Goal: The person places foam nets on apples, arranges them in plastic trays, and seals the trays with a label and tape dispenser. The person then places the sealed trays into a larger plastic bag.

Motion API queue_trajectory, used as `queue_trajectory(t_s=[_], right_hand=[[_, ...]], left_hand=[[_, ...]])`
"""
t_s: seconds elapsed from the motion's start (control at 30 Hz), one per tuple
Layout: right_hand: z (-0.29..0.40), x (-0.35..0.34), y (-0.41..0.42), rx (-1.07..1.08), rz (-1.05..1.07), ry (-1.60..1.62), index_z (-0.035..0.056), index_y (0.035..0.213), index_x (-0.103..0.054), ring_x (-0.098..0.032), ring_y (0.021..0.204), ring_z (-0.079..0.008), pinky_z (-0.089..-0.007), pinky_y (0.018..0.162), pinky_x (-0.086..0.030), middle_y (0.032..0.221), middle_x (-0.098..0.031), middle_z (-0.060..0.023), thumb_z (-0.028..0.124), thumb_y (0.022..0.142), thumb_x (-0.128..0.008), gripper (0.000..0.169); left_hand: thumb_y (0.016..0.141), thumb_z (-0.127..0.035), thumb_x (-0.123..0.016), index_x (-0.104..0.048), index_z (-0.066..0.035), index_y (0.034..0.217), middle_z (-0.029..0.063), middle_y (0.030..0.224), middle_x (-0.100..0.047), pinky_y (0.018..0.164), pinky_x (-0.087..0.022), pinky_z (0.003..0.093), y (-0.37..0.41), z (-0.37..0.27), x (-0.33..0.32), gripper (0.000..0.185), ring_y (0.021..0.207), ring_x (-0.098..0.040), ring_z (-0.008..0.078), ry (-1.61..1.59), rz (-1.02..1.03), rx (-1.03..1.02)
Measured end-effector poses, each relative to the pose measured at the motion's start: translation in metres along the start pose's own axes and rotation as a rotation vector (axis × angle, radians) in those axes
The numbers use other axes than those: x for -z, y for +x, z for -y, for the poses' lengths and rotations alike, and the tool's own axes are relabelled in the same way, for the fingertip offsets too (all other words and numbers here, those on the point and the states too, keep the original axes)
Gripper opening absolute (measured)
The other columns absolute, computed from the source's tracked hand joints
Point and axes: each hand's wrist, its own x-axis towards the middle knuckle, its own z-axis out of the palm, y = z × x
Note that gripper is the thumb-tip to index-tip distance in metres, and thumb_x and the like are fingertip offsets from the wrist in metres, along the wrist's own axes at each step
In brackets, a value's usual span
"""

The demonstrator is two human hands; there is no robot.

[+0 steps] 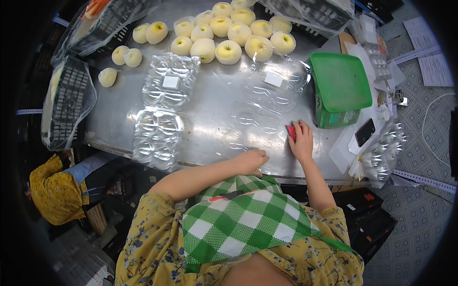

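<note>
An open clear plastic clamshell fruit tray (263,123) lies flat before me, its label-bearing half (273,79) on the far side. My left hand (252,161) rests at its near edge with the fingers curled; whether it grips the plastic cannot be told. Just right of the tray, my right hand (302,141) has its fingers around a small red object (291,132), mostly hidden by them. To the left, more clear clamshell trays (157,137) look stacked and opened out. Yellow apples in white foam nets (228,52) sit across the far part of the metal table (211,118).
A green scale (338,82) stands at the right, near a smartphone (365,132) and more clear packaging (379,161). Plastic-lined black crates (68,103) flank the table's left, with another crate (315,14) at the far right. A person in yellow (57,189) is at the lower left.
</note>
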Motion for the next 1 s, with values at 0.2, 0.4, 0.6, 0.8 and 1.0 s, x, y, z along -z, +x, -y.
queue_trajectory(t_s=[0.2,0.4,0.6,0.8,1.0], right_hand=[[-0.017,0.015,-0.027,0.021,-0.015,-0.132,0.0051,0.12,-0.053,-0.045,0.118,-0.0375,-0.0466,0.098,-0.038,0.127,-0.048,-0.0175,0.005,0.071,-0.067,0.051],[0.029,0.027,-0.019,0.027,-0.041,0.3,0.0034,0.126,-0.048,-0.047,0.115,-0.0388,-0.0451,0.097,-0.039,0.133,-0.043,-0.0215,0.006,0.072,-0.067,0.057],[0.041,0.002,-0.035,-0.113,0.099,0.24,0.0043,0.125,-0.05,-0.054,0.106,-0.0369,-0.0418,0.088,-0.046,0.134,-0.039,-0.0245,0.011,0.072,-0.068,0.056],[0.062,0.038,-0.022,-0.058,0.101,-0.038,0.0049,0.122,-0.052,-0.046,0.116,-0.0396,-0.0457,0.094,-0.041,0.131,-0.042,-0.0229,0.02,0.069,-0.076,0.06],[0.111,0.048,0.144,0.222,-0.155,0.245,0.0048,0.132,-0.042,-0.042,0.12,-0.0398,-0.0437,0.098,-0.04,0.133,-0.041,-0.022,0.019,0.063,-0.081,0.08]], left_hand=[[0.077,-0.027,-0.071,-0.052,-0.001,0.124,0.0193,0.113,-0.055,0.092,-0.045,0.0427,0.028,-0.005,-0.024,0.056,0.108,-0.054,0.036,-0.141,0.137,-0.093],[0.08,-0.029,-0.067,-0.059,-0.004,0.119,0.0189,0.109,-0.062,0.092,-0.045,0.0436,0.022,-0.002,-0.01,0.047,0.105,-0.058,0.0346,-0.175,0.218,-0.027],[0.08,-0.025,-0.065,-0.064,-0.006,0.112,0.0144,0.108,-0.064,0.095,-0.043,0.043,0.01,0.008,-0.003,0.037,0.108,-0.057,0.0321,-0.325,0.108,-0.136],[0.078,-0.021,-0.063,-0.065,-0.011,0.102,0.0063,0.106,-0.062,0.103,-0.034,0.0413,-0.015,0.008,0.022,0.025,0.114,-0.052,0.0243,0.149,-0.347,-0.15],[0.076,-0.022,-0.066,-0.064,-0.009,0.104,0.0066,0.107,-0.063,0.097,-0.04,0.0433,-0.028,0.029,0.012,0.031,0.106,-0.057,0.0272,-0.063,-0.235,-0.105]])
